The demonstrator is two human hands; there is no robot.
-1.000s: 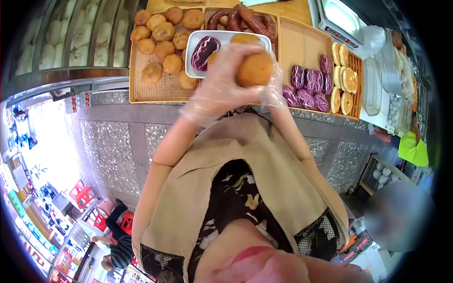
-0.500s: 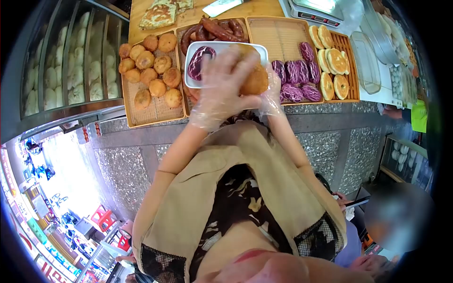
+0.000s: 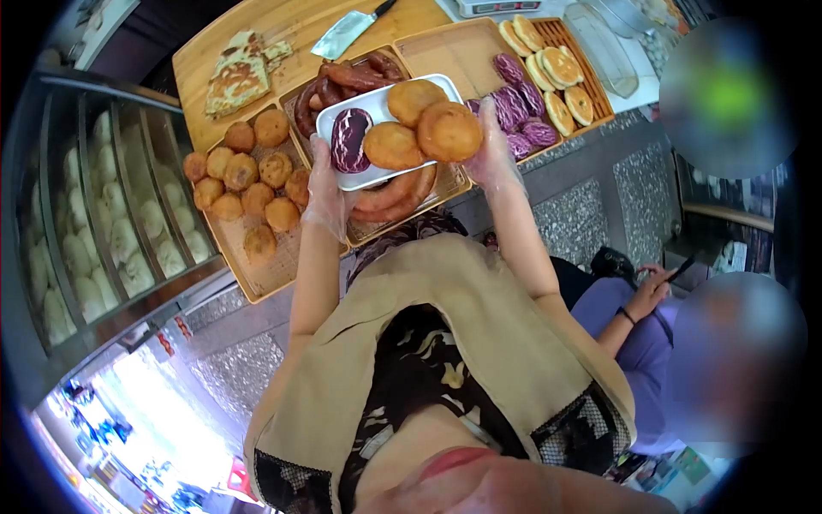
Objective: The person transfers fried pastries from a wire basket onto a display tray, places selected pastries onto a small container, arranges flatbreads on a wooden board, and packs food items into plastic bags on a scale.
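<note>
Both my hands, in clear plastic gloves, hold a white foam tray [image 3: 360, 180] above the display trays. My left hand [image 3: 328, 188] is closed on its left end and my right hand [image 3: 495, 154] grips its right end. In the tray lie one purple bun with white streaks [image 3: 350, 141] and three round golden-brown fried cakes: one cake [image 3: 393, 145] in the middle, another cake [image 3: 416, 101] at the far side, and a third cake [image 3: 449, 132] at the right. Brown sausages [image 3: 396, 195] show below and behind the tray.
Fried balls [image 3: 241, 170] fill a wicker tray at left, beside a steel case of pale buns [image 3: 103, 214]. Purple buns [image 3: 514, 107] and pale round cakes [image 3: 558, 66] lie at right. Behind are flatbread [image 3: 237, 77] and a cleaver [image 3: 344, 32]. A person in purple [image 3: 629, 360] is at right.
My left hand has moved off the food to the foam tray's left end. Three fried cakes are now in plain sight beside the purple bun. The view has turned.
</note>
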